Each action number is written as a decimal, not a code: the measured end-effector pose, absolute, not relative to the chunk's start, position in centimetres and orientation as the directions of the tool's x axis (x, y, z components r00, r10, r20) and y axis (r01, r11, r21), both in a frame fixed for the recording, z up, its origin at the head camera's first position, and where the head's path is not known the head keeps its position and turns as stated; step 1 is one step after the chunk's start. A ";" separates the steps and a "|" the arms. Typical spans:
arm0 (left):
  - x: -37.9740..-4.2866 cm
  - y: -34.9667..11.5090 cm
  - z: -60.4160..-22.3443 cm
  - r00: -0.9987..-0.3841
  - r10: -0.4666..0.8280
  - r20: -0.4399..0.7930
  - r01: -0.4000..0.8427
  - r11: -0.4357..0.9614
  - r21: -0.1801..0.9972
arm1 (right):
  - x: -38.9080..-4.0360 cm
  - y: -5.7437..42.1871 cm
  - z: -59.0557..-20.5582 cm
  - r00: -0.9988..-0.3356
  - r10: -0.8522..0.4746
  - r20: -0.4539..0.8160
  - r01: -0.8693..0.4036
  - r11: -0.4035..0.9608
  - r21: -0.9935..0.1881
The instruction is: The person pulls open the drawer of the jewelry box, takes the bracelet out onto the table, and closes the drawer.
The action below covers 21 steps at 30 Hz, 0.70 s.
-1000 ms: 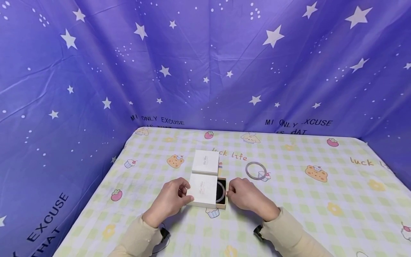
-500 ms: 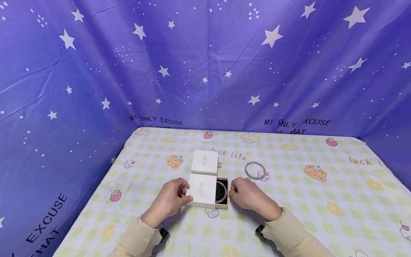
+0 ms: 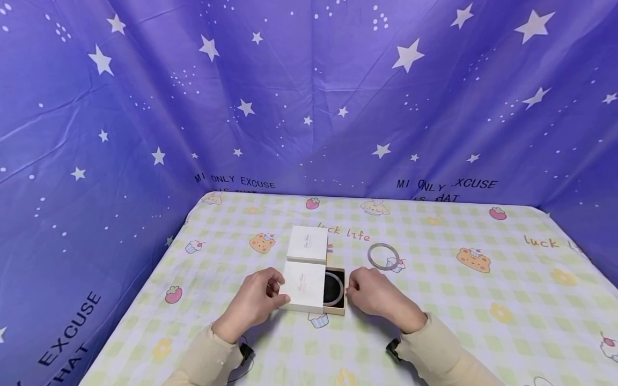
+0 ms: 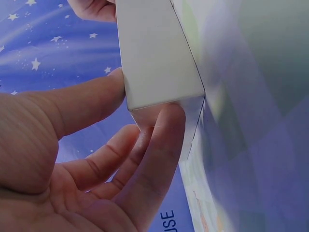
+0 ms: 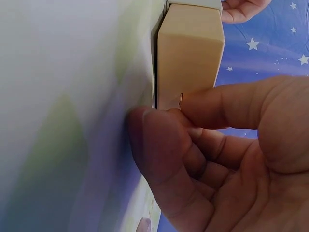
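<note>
A white drawer box [image 3: 303,287] lies on the table with its tan drawer [image 3: 334,309] part way out to the right. Inside the drawer, on black lining, sits a greyish bangle [image 3: 340,289], its left part hidden under the white sleeve. My left hand [image 3: 253,301] grips the sleeve's left end, thumb on the near side and a finger against the end face [image 4: 149,113]. At the drawer's front [image 5: 190,53], my right hand [image 3: 375,292] pinches a small pull tab between thumb and forefinger; the tab is mostly hidden by the fingers.
A second white box [image 3: 307,243], closed, lies right behind the first, with a small pinkish tab [image 3: 330,247] at its right side. Another bangle [image 3: 370,256] lies flat on the checked tablecloth [image 3: 425,300] to the right. Purple star curtains [image 3: 309,96] hang behind the table.
The drawer has slid a little further right out of its sleeve, together with my right hand, and more of the bangle shows. My left hand has stayed on the sleeve.
</note>
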State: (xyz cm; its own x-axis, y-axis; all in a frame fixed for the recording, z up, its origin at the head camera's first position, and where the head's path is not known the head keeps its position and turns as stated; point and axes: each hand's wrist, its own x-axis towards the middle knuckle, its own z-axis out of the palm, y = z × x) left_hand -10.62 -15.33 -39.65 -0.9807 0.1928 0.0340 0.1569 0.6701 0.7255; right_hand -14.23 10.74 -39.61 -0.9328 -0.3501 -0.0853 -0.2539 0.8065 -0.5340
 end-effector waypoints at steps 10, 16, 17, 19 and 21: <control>-10.6 -15.3 -39.6 -0.982 0.189 0.030 0.151 0.672 0.725 | -14.3 11.2 -39.7 -0.937 -0.338 -0.090 -0.244 0.815 -0.526; -10.6 -15.3 -39.7 -0.981 0.191 0.031 0.153 0.671 0.725 | -14.2 11.4 -39.6 -0.940 -0.328 -0.098 -0.230 0.818 -0.527; -10.6 -15.3 -39.7 -0.981 0.190 0.029 0.151 0.671 0.725 | -14.1 11.5 -39.6 -0.940 -0.327 -0.097 -0.231 0.818 -0.527; -10.6 -15.3 -39.7 -0.982 0.187 0.027 0.148 0.669 0.728 | -14.1 11.6 -39.6 -0.941 -0.326 -0.096 -0.230 0.818 -0.527; -10.6 -15.3 -39.7 -0.982 0.185 0.024 0.144 0.668 0.730 | -14.1 11.6 -39.5 -0.941 -0.324 -0.097 -0.227 0.817 -0.531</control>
